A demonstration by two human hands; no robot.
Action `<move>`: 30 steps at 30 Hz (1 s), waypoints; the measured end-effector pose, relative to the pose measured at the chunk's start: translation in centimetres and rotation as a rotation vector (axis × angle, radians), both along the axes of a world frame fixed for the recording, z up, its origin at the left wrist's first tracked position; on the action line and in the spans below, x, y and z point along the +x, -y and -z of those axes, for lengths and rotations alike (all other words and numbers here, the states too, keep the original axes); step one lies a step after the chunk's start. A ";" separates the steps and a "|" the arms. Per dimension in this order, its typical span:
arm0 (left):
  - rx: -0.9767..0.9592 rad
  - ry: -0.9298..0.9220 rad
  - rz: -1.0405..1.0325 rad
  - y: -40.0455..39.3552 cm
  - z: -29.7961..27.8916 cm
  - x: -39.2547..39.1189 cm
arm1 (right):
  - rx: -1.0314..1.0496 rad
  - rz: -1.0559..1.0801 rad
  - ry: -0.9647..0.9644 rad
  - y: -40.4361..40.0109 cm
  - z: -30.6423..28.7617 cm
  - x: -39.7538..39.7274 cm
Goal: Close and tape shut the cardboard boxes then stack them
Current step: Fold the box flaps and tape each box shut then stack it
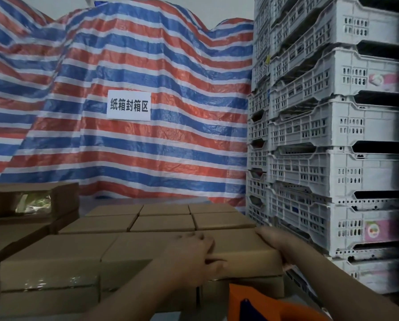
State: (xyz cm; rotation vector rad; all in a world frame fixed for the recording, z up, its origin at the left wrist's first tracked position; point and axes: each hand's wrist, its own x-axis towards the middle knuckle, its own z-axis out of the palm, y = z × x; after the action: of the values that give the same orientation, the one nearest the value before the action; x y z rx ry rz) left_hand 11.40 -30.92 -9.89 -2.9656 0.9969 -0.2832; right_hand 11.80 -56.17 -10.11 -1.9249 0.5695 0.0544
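Note:
A stack of closed brown cardboard boxes [161, 222] fills the lower middle, laid in rows and at least two layers deep. The front right box [240, 249] sits on the top layer at the stack's right corner. My left hand [193, 258] holds its left front edge, fingers on top and thumb against the front face. Around its right end my right hand [274, 242] wraps, thumb under the lower corner. Clear tape glints on the front of a lower box [55, 282]. An orange and blue tape dispenser [263, 304] shows at the bottom edge.
Tall stacks of white slotted plastic crates [332, 135] stand close on the right. A red, white and blue striped tarp [124, 66] with a white paper sign [129, 105] hangs behind. More cardboard boxes [31, 200], one open, sit at the left.

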 end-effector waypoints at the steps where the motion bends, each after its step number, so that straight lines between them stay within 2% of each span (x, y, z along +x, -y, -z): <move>1: -0.006 0.023 -0.001 0.1 0.0 -0.1 | 0.006 0.003 0.006 -0.2 0.0 0.1; 9: 0.027 0.092 0.020 0.8 -0.3 -1.0 | 0.021 0.027 0.050 -0.4 0.1 0.9; 10: 0.029 0.096 0.025 0.7 -0.4 -1.1 | -0.035 0.056 0.075 -0.7 -0.2 0.8; 14: -0.084 0.215 0.063 -0.4 -0.5 -2.1 | -0.613 0.196 0.213 -1.4 -1.2 -0.6; 16: -0.184 0.289 0.074 -1.4 -0.9 -3.1 | -0.728 0.174 0.316 -2.2 -2.2 -1.5; 19: -0.374 0.387 0.120 -3.8 -1.8 -4.4 | -0.744 0.193 0.472 -4.7 -4.3 -3.4; 21: -0.432 0.418 0.083 -6.0 -2.7 -5.1 | -0.790 0.173 0.577 -7.5 -5.6 -4.7; 26: -0.271 0.519 -0.076 -12.6 -5.2 -7.5 | -0.857 0.048 0.857 -15.0 -6.9 -7.1; 29: -0.140 0.528 -0.152 -16.6 -4.9 -9.6 | -0.778 -0.020 1.101 -19.8 -5.8 -9.3; 30: -0.194 0.505 -0.193 -18.0 -4.3 -10.1 | -0.742 -0.056 1.147 -21.4 -5.0 -10.2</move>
State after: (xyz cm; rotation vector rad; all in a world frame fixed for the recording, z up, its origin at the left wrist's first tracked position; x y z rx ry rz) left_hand 1.33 -12.96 -5.59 -2.8740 0.6474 -1.1077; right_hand 1.63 -34.80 -5.14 -2.2407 -0.3030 -1.2940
